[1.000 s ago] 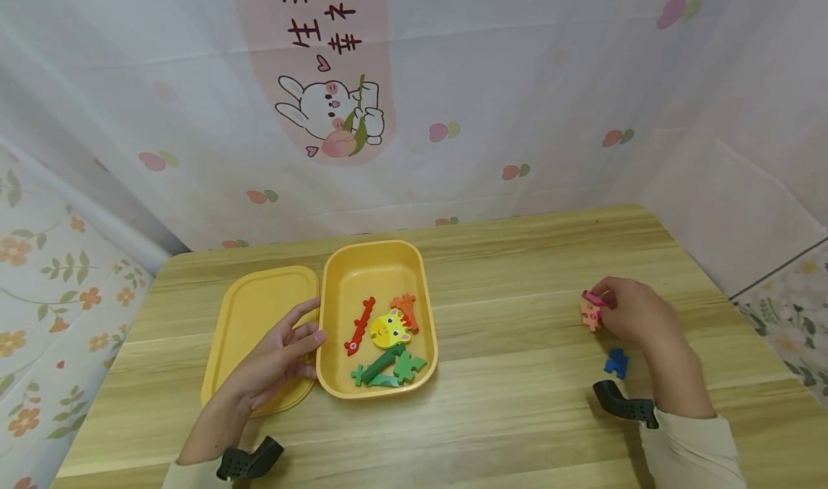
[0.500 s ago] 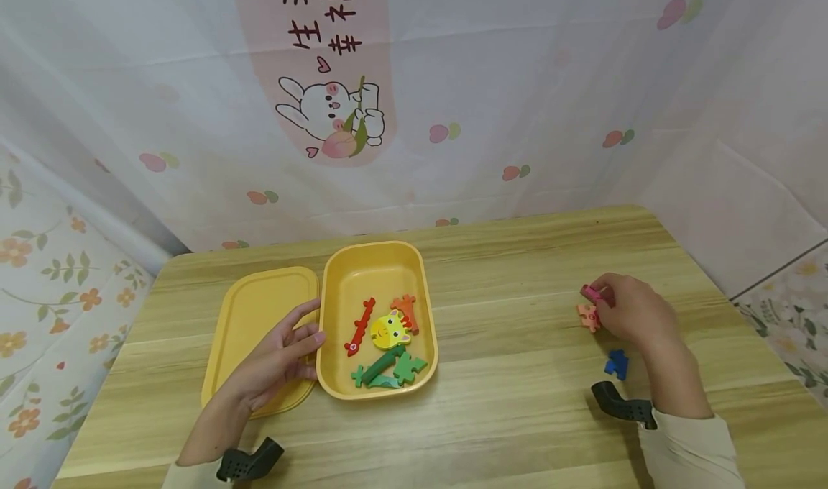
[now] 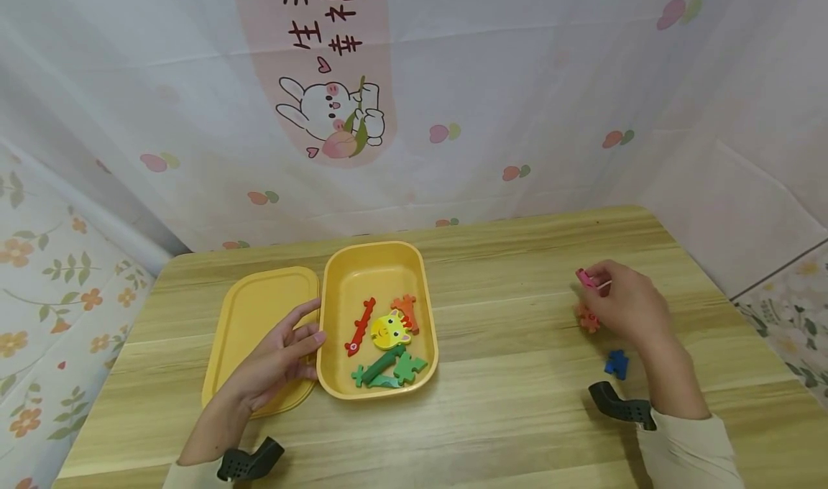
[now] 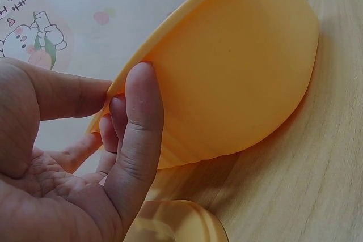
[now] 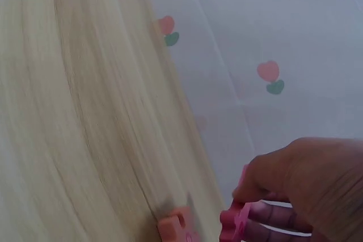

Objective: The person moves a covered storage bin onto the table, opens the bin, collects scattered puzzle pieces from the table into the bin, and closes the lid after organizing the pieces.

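Note:
My left hand (image 3: pixel 278 363) holds the left rim of a yellow plastic box (image 3: pixel 378 262); in the left wrist view its thumb meets the rim while fingers (image 4: pixel 144 100) lie along the outer wall. At the right, my right hand (image 3: pixel 630 302) pinches a pink puzzle piece (image 3: pixel 585 278) between thumb and fingers. The right wrist view shows that pink piece (image 5: pixel 233 222) raised beside an orange-pink puzzle piece (image 5: pixel 177 228). A blue puzzle piece (image 3: pixel 617 364) lies nearer the wrist.
Inside the box are a red strip (image 3: pixel 360 327), a yellow giraffe head (image 3: pixel 389 331), an orange piece (image 3: pixel 406 309) and several green pieces (image 3: pixel 407 367). The yellow lid (image 3: pixel 259 309) lies left of the box on the wooden table (image 3: pixel 504 316). A printed curtain (image 3: pixel 517 101) hangs behind.
My right hand has lifted the pink piece up and slightly left, away from the orange-pink piece. The left hand and the box have stayed in place.

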The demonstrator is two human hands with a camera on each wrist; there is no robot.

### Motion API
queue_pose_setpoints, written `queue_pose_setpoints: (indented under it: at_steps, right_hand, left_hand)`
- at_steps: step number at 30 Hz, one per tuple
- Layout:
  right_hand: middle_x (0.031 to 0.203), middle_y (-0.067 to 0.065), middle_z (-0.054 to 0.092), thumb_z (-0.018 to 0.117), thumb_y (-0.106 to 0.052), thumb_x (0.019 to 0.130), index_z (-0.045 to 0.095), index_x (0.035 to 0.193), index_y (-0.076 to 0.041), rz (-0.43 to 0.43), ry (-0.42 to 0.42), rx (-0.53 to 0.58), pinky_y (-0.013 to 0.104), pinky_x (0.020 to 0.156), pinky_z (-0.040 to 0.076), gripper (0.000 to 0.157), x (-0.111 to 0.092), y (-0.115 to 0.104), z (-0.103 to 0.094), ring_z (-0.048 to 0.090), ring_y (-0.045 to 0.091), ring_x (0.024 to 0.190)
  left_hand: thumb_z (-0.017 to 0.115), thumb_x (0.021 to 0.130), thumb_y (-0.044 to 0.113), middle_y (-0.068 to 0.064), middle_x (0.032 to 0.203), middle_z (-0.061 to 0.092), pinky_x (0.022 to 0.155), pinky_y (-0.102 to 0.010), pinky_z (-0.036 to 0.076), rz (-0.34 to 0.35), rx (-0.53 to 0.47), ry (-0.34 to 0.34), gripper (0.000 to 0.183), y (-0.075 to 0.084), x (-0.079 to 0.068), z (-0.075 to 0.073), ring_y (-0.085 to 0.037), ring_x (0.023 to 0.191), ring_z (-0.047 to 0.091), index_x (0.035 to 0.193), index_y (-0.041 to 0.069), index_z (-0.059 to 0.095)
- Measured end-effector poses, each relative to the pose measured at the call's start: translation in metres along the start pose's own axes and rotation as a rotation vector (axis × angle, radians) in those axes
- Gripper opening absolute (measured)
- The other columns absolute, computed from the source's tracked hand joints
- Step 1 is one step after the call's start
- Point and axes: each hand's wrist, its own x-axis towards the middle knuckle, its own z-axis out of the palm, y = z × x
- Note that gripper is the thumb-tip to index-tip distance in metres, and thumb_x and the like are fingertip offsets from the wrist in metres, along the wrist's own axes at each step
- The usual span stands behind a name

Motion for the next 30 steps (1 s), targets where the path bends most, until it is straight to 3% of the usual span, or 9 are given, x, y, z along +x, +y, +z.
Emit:
queue_pose_setpoints:
  at_steps: [8, 14, 19, 21, 25, 30]
  right_hand:
    - [0.109, 0.025, 0.073, 0.067, -0.033, 0.102, 0.058, 0.132, 0.003, 0.017, -0.046, 0.135, 0.033, 0.055, 0.054, 0.048, -0.001, -0.012, 0.009, 0.07, 0.017, 0.061]
    - [0.111, 0.026, 0.071, 0.07, -0.029, 0.101, 0.06, 0.131, 0.003, -0.021, -0.034, 0.152, 0.033, 0.053, 0.054, 0.045, -0.001, -0.024, 0.013, 0.069, 0.023, 0.074]
    - [0.114, 0.023, 0.07, 0.07, -0.018, 0.098, 0.062, 0.128, 0.002, -0.066, -0.01, 0.171, 0.028, 0.068, 0.054, 0.037, 0.003, -0.036, 0.014, 0.069, 0.032, 0.098]
    - [0.116, 0.022, 0.069, 0.07, -0.014, 0.097, 0.063, 0.129, 0.002, -0.083, -0.01, 0.204, 0.024, 0.073, 0.054, 0.037, 0.003, -0.04, 0.015, 0.069, 0.032, 0.101]
    - [0.117, 0.021, 0.068, 0.071, -0.012, 0.097, 0.062, 0.13, 0.002, -0.101, -0.025, 0.28, 0.02, 0.068, 0.057, 0.037, 0.003, -0.049, 0.015, 0.067, 0.031, 0.101]
    - [0.117, 0.02, 0.069, 0.07, -0.013, 0.098, 0.062, 0.13, 0.001, -0.129, -0.023, 0.319, 0.02, 0.07, 0.056, 0.036, 0.005, -0.061, 0.017, 0.067, 0.031, 0.103]
  left_hand:
    - [0.059, 0.109, 0.021, 0.006, 0.108, 0.052, 0.074, -0.028, 0.064, 0.001, 0.001, -0.008, 0.074, 0.0, 0.001, 0.001, -0.009, 0.1, 0.065, 0.168, 0.017, 0.014]
    - [0.059, 0.109, 0.021, 0.006, 0.107, 0.052, 0.073, -0.027, 0.064, -0.003, -0.001, -0.004, 0.075, 0.001, 0.001, 0.003, -0.008, 0.098, 0.065, 0.168, 0.017, 0.014]
    - [0.059, 0.109, 0.021, 0.005, 0.108, 0.052, 0.073, -0.027, 0.064, -0.006, 0.002, 0.002, 0.075, 0.001, 0.0, 0.002, -0.008, 0.097, 0.065, 0.168, 0.017, 0.013]
    - [0.059, 0.109, 0.021, 0.005, 0.108, 0.052, 0.073, -0.027, 0.064, -0.009, 0.006, 0.005, 0.075, 0.001, 0.0, 0.002, -0.008, 0.097, 0.065, 0.168, 0.017, 0.013]
    - [0.059, 0.109, 0.021, 0.005, 0.109, 0.052, 0.074, -0.027, 0.065, -0.017, 0.015, 0.016, 0.075, 0.001, 0.0, 0.0, -0.009, 0.097, 0.066, 0.169, 0.017, 0.013]
    - [0.06, 0.109, 0.021, 0.005, 0.109, 0.053, 0.074, -0.027, 0.065, -0.014, 0.014, 0.012, 0.075, 0.002, 0.0, 0.0, -0.009, 0.097, 0.066, 0.168, 0.017, 0.014]
